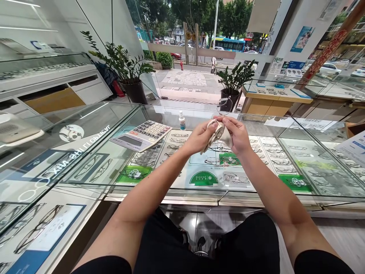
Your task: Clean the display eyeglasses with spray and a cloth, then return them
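Note:
Over the glass counter, both of my hands are closed close together around a cream-coloured cleaning cloth [218, 134]. My left hand [200, 136] grips the bunched cloth between thumb and fingers. My right hand [240, 136] pinches at the top, with part of the cloth hanging beside its palm. A thin-rimmed pair of eyeglasses [225, 105] sticks out above the fingertips, one round lens showing. The rest of the eyeglasses is hidden by the cloth and fingers. Left of my hands stand a small white spray bottle [182, 121] and a large calculator [142, 135].
Below my hands, the glass display counter [171, 185] holds rows of spectacle frames and green cards [203, 178]. A beige device [18, 129] sits at the far left. Potted plants [134, 91] stand behind the counter by the window. White papers [353, 146] lie at the right.

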`<state>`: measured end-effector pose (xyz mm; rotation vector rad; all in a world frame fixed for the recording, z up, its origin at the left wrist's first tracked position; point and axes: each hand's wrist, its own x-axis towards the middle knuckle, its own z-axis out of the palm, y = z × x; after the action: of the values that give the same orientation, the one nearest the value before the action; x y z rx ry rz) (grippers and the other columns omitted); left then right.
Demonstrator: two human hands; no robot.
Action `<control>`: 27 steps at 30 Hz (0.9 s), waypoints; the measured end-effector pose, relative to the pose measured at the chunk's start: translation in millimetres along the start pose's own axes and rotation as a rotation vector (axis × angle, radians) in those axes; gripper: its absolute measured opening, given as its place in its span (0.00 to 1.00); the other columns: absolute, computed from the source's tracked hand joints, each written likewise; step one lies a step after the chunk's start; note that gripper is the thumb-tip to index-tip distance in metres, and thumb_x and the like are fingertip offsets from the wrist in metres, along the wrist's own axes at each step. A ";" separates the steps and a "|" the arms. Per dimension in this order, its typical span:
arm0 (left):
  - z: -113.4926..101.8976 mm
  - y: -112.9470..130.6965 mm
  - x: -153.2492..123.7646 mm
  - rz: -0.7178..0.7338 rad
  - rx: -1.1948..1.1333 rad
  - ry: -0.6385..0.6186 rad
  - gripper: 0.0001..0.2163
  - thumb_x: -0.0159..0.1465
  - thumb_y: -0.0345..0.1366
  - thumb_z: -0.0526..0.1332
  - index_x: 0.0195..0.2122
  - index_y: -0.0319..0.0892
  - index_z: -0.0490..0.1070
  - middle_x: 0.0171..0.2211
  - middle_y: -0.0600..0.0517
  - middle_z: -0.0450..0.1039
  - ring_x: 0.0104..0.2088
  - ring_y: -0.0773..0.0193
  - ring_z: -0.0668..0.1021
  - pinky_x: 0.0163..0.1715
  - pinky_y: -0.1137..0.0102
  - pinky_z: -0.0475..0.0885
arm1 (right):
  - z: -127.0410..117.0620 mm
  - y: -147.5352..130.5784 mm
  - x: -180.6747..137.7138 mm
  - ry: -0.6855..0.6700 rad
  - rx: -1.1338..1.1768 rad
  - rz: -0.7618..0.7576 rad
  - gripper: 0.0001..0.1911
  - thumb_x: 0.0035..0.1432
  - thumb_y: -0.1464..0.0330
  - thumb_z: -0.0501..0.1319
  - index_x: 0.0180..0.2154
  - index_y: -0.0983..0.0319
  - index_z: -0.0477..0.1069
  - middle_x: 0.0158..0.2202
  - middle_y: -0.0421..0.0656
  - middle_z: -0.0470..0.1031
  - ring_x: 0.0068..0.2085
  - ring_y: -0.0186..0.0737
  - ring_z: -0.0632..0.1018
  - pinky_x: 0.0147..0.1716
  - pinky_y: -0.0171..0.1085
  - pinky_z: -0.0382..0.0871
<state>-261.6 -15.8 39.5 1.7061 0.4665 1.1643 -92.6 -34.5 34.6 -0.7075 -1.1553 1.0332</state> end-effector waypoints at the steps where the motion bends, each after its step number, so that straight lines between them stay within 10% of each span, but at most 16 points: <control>1: -1.6 -0.1 0.2 -0.005 0.001 -0.025 0.32 0.66 0.71 0.70 0.41 0.42 0.79 0.31 0.52 0.77 0.30 0.63 0.74 0.33 0.68 0.71 | -0.8 0.2 0.7 0.005 0.018 -0.006 0.22 0.52 0.45 0.83 0.38 0.53 0.90 0.47 0.44 0.92 0.48 0.50 0.88 0.51 0.50 0.86; 8: 9.9 -6.4 -4.2 -0.023 -0.042 0.117 0.31 0.65 0.68 0.73 0.49 0.42 0.81 0.28 0.52 0.79 0.27 0.62 0.77 0.29 0.68 0.70 | 3.9 5.4 -2.5 -0.053 -0.011 0.012 0.23 0.53 0.42 0.81 0.39 0.52 0.90 0.53 0.44 0.91 0.50 0.51 0.87 0.41 0.47 0.85; 16: -7.7 -7.8 7.5 -0.036 -0.034 0.232 0.29 0.69 0.69 0.69 0.34 0.43 0.80 0.27 0.52 0.79 0.34 0.59 0.83 0.34 0.67 0.75 | -1.5 -3.6 1.1 -0.029 -0.061 -0.128 0.20 0.56 0.43 0.81 0.37 0.51 0.89 0.51 0.44 0.90 0.62 0.56 0.84 0.69 0.58 0.78; 27: -17.0 2.3 13.6 -0.158 -0.210 0.316 0.33 0.68 0.70 0.69 0.50 0.41 0.86 0.43 0.42 0.90 0.50 0.50 0.90 0.49 0.60 0.85 | -7.7 -3.9 1.2 -0.192 -0.359 -0.218 0.16 0.64 0.44 0.76 0.36 0.47 0.90 0.64 0.43 0.82 0.74 0.56 0.73 0.81 0.62 0.58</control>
<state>-270.4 1.7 49.2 1.2871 0.6371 1.3223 -84.0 -34.5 36.3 -0.7528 -1.5721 0.7267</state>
